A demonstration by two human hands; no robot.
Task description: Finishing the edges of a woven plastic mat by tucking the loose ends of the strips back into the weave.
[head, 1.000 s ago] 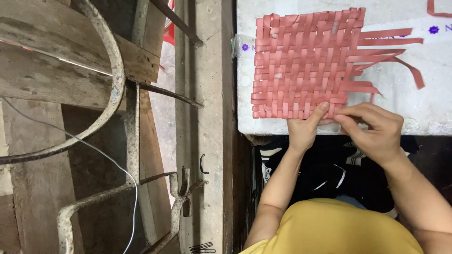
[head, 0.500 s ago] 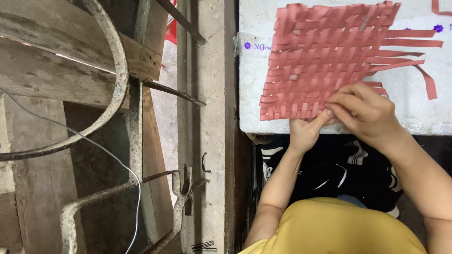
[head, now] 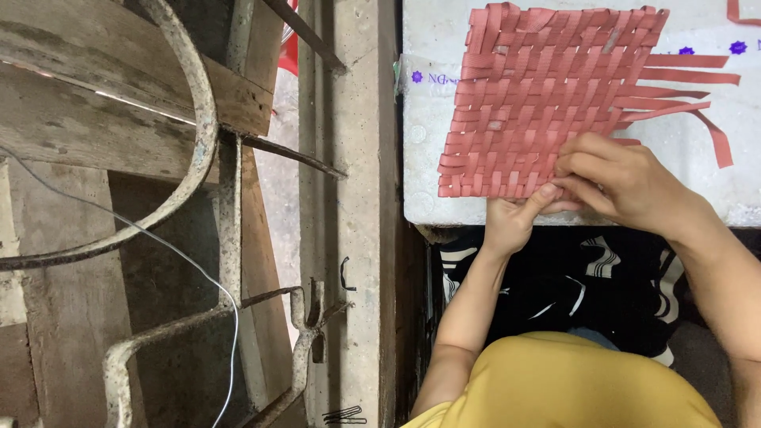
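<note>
Red strips make a woven mat (head: 539, 103) that lies flat on a white table (head: 428, 190), just past the fingers. Only the head view shows this moment.

The left hand (head: 511, 222) comes up from under the near edge of the table. Its thumb presses on the mat's near edge, and its other fingers are hidden below, so it looks like it pinches that edge. The right hand (head: 622, 182) lies on top of the mat's near corner, right beside the left thumb. Its fingers (head: 583, 170) are bent and close together, nipping a strip end. I cannot tell which strip it is, because the hand covers it.

Loose strip ends (head: 690, 79) stick out from the mat on the far side of the right hand. They are not tucked in. I think they could slide out of the weave if the fingers tug too hard. One strip (head: 717, 143) bends down and away, and it may twist or fold.

The mat sits right at the table's near edge. If both hands let go, I think it could slip off into the dark gap below. A hard pull could also make the rows go crooked.
</note>
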